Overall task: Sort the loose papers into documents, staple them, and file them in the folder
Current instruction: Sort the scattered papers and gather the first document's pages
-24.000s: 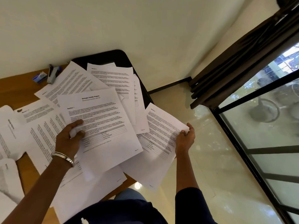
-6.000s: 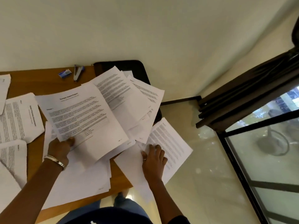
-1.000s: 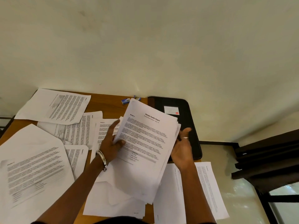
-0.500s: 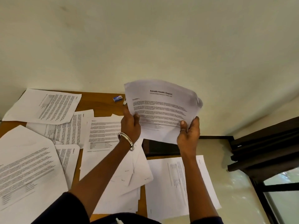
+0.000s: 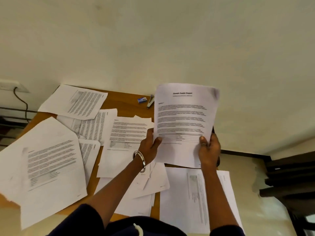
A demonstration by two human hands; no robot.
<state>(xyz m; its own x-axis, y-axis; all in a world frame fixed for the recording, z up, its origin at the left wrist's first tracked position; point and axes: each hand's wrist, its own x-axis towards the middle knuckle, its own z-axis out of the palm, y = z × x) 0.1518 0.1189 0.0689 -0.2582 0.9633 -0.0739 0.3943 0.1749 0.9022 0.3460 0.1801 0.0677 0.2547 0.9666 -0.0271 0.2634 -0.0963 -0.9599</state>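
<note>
Report stack (image 5: 185,123): heading blurred, unreadable | left hand (image 5: 150,149), right hand (image 5: 208,150) fingers clamped on its lower corners | lowered slightly since half-second-earlier frame.

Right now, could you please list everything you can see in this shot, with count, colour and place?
Held papers: one stack, white with black print, raised upright above the table's far right corner.
Loose papers: many sheets, white, overlapping across the table; exact count unclear.
Overhanging sheet: one, white, past the table's right edge.
Table: one, brown wood, against the wall.
Stapler: one, silver and dark, far edge of the table.
Staple box: one, blue, just left of the stapler.
Folder: one, black, mostly hidden behind the held papers.
Wall: cream, behind the table.
Bracelet: one, silver, left wrist.
Left hand: grip on the stack's left edge.
Right hand: grip on the stack's right edge.
</note>
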